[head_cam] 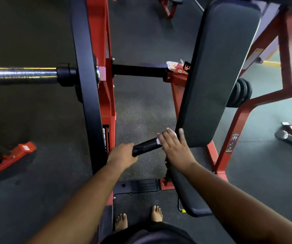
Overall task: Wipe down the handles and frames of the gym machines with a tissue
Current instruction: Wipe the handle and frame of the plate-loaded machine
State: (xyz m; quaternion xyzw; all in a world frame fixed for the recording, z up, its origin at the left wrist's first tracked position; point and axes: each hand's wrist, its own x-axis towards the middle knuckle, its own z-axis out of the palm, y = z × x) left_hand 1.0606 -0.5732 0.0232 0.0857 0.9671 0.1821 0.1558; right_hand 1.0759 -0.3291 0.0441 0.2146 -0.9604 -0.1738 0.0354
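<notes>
Bare feet (138, 220): two, standing on the dark speckled rubber floor (141, 110) at the bottom of the view, toes pointing toward the machine.
Left hand (123, 155): fingers curled shut around the near end of the black handle (146, 146), thumb side hidden below it.
Black handle: a short cylindrical grip, matte, tilted up to the right, running between the two hands.
Right hand (174, 147): laid over the far end of the handle with the fingers flat and close together, pressing the tissue down; the thumb is spread out and touches the edge of the back pad.
Tissue (159, 140): white, crumpled, mostly covered by the right hand; only a small piece shows at the fingertips, against the handle.
Seat pad (189, 199): dark, partly under the right forearm, a yellow knob near its lower edge.
Back pad (219, 71): long, dark grey, smooth, slanting away up to the right.
Red frame (258, 101): painted tubing on either side of the pad, with warning stickers.
Weight plate (87, 85): large, black, seen edge-on, mounted on a chrome sleeve (18, 73) to the left.
Crossbar (138, 71): black, farther off, with a red-and-white wrapper (176, 66) resting at its right end.
</notes>
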